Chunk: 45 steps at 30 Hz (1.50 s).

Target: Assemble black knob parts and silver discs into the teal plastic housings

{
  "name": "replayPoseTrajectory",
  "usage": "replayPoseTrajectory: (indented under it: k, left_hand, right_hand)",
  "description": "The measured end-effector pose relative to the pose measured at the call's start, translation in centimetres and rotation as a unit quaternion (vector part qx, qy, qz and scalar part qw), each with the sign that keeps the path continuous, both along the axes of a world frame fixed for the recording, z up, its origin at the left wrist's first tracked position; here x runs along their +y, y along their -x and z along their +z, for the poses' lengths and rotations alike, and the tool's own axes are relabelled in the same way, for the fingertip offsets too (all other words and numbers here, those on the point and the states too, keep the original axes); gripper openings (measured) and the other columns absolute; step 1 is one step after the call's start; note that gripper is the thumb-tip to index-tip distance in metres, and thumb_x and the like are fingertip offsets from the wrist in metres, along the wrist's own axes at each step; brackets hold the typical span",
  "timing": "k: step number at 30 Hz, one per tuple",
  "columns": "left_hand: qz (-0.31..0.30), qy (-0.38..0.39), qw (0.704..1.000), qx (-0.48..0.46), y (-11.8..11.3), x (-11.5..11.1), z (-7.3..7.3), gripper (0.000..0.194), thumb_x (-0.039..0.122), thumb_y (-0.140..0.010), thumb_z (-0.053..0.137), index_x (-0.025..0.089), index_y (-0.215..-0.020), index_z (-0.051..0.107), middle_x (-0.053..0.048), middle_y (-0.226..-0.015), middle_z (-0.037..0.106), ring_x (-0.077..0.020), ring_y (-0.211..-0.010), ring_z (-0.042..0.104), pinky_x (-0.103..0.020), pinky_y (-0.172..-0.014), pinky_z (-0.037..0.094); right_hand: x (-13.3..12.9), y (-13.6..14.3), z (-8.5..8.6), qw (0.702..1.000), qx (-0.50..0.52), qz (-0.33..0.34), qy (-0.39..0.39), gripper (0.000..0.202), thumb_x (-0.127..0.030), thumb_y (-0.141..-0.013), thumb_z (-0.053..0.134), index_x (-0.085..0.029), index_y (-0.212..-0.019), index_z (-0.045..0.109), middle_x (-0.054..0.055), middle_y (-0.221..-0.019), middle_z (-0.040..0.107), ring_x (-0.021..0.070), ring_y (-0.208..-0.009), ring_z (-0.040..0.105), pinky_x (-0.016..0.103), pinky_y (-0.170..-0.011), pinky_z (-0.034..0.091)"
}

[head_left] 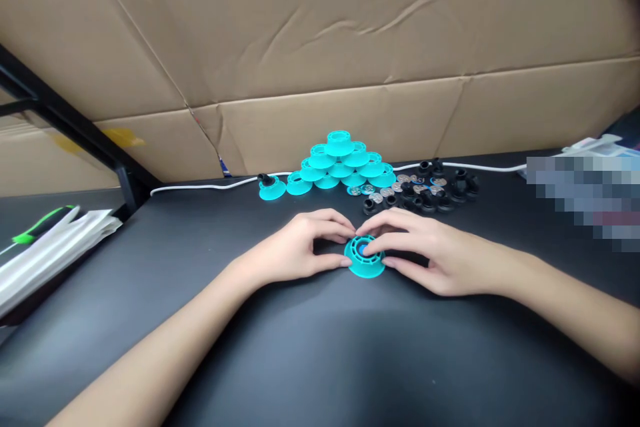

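Teal flared ring (367,271) sat flat on black table (300,360), wide side down, between both hands. Left hand (297,247) held its left edge in a narrow finger-and-thumb grip, likely steadying it; right hand (425,247) held the other side, thumb low at the rim, one fingertip on the blue centre (363,249), probably pressing with the table as backing. Teal ring pile (339,145) rose behind as a rough pyramid, likely saving space; another teal ring (273,191) carried a black part. Rings looked like smooth plastic, rims slotted; metal discs (401,187) flat, shiny; loose black parts (427,200) knobby, round; cardboard (320,27) creased, matte.
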<state>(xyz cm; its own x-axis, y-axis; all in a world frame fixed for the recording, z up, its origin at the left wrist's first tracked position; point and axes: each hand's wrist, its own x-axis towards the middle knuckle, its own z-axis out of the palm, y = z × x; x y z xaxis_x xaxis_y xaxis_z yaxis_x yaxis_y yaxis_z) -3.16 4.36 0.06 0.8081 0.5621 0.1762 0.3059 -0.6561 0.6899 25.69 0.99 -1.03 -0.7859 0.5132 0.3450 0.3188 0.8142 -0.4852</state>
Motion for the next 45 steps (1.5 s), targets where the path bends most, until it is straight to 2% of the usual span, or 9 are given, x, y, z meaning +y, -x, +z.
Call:
replayPoseTrajectory:
  k: [6, 10, 18, 22, 27, 31, 36, 40, 45]
  left_hand:
    - [0.016, -0.017, 1.000, 0.002, 0.0, 0.0, -0.1, 0.030, 0.029, -0.095, 0.079, 0.019, -0.123, 0.078, -0.011, -0.126, 0.072, -0.0229, -0.111, 0.072, -0.037, -0.100, 0.060]
    - [0.008, -0.012, 1.000, 0.004, -0.1, -0.2, 0.1, 0.034, 0.031, -0.092, 0.082, 0.020, -0.124, 0.077, -0.011, -0.127, 0.072, -0.0236, -0.110, 0.072, -0.037, -0.100, 0.060]
    - [0.013, -0.015, 1.000, 0.012, -0.1, -0.3, 0.2, 0.041, 0.033, -0.089, 0.085, 0.022, -0.127, 0.077, -0.011, -0.130, 0.071, -0.0262, -0.116, 0.071, -0.041, -0.106, 0.058]
    - [0.016, -0.015, 1.000, 0.019, -0.1, -0.2, 0.2, 0.041, 0.034, -0.089, 0.085, 0.022, -0.127, 0.077, -0.011, -0.131, 0.071, -0.0262, -0.117, 0.070, -0.041, -0.107, 0.057]
    - [0.013, -0.014, 1.000, 0.019, 0.0, -0.2, 0.2, 0.039, 0.034, -0.090, 0.084, 0.020, -0.126, 0.077, -0.011, -0.130, 0.071, -0.0258, -0.118, 0.070, -0.040, -0.107, 0.057]
    - [0.011, -0.014, 1.000, 0.019, -0.1, -0.1, 0.2, 0.040, 0.035, -0.090, 0.084, 0.020, -0.127, 0.076, -0.012, -0.130, 0.071, -0.0260, -0.118, 0.070, -0.040, -0.106, 0.056]
    - [0.016, -0.017, 1.000, 0.021, 0.0, 0.0, 0.2, 0.041, 0.034, -0.091, 0.083, 0.022, -0.129, 0.076, -0.012, -0.130, 0.071, -0.0265, -0.118, 0.070, -0.041, -0.106, 0.056]
    - [0.013, -0.022, 1.000, 0.017, 0.0, 0.0, 0.2, 0.041, 0.035, -0.091, 0.083, 0.023, -0.130, 0.076, -0.012, -0.130, 0.071, -0.0268, -0.117, 0.070, -0.042, -0.106, 0.057]
    - [0.011, -0.020, 0.999, 0.025, -0.1, -0.1, 0.3, 0.041, 0.035, -0.091, 0.083, 0.022, -0.129, 0.076, -0.013, -0.130, 0.071, -0.0270, -0.117, 0.070, -0.042, -0.107, 0.057]
  right_hand:
    - [0.3, -0.1, -0.5, 0.999, 0.020, -0.028, 0.000, 0.030, -0.033, -0.103, 0.069, -0.023, -0.130, 0.071, 0.011, -0.122, 0.064, 0.0222, -0.105, 0.067, 0.035, -0.091, 0.061]
    - [-0.1, 0.3, -0.6, 0.998, 0.020, -0.059, 0.002, 0.028, -0.037, -0.102, 0.071, -0.020, -0.124, 0.072, 0.009, -0.110, 0.064, 0.0206, -0.095, 0.066, 0.033, -0.085, 0.059]
    - [0.0, 0.4, -0.6, 0.999, 0.027, -0.026, -0.006, 0.026, -0.025, -0.104, 0.064, -0.020, -0.129, 0.069, 0.013, -0.126, 0.062, 0.0211, -0.107, 0.067, 0.035, -0.094, 0.061]
    - [-0.3, 0.6, -0.4, 0.998, -0.001, -0.016, -0.058, 0.032, -0.021, -0.104, 0.062, -0.018, -0.136, 0.067, 0.015, -0.135, 0.065, 0.0241, -0.118, 0.067, 0.039, -0.100, 0.060]
    - [-1.0, 1.5, 0.1, 0.985, -0.035, -0.035, -0.165, 0.030, -0.016, -0.105, 0.057, -0.015, -0.132, 0.070, 0.017, -0.126, 0.072, 0.0279, -0.113, 0.068, 0.043, -0.095, 0.062]
    - [-1.5, 2.3, 0.2, 0.976, -0.044, -0.036, -0.209, 0.028, -0.013, -0.105, 0.054, -0.010, -0.128, 0.071, 0.017, -0.118, 0.075, 0.0288, -0.109, 0.067, 0.044, -0.092, 0.062]
    - [-2.0, 2.6, 0.0, 0.976, -0.069, -0.063, -0.199, 0.029, -0.013, -0.105, 0.054, -0.012, -0.129, 0.071, 0.017, -0.124, 0.074, 0.0307, -0.113, 0.066, 0.046, -0.093, 0.060]
    - [-2.1, 2.6, 0.1, 0.982, -0.067, -0.060, -0.168, 0.029, -0.017, -0.107, 0.052, -0.015, -0.129, 0.071, 0.014, -0.127, 0.075, 0.0303, -0.115, 0.064, 0.046, -0.095, 0.060]
    - [-1.8, 2.3, 0.1, 0.986, -0.063, -0.044, -0.147, 0.030, -0.016, -0.106, 0.055, -0.013, -0.133, 0.069, 0.012, -0.128, 0.075, 0.0297, -0.118, 0.062, 0.046, -0.099, 0.059]
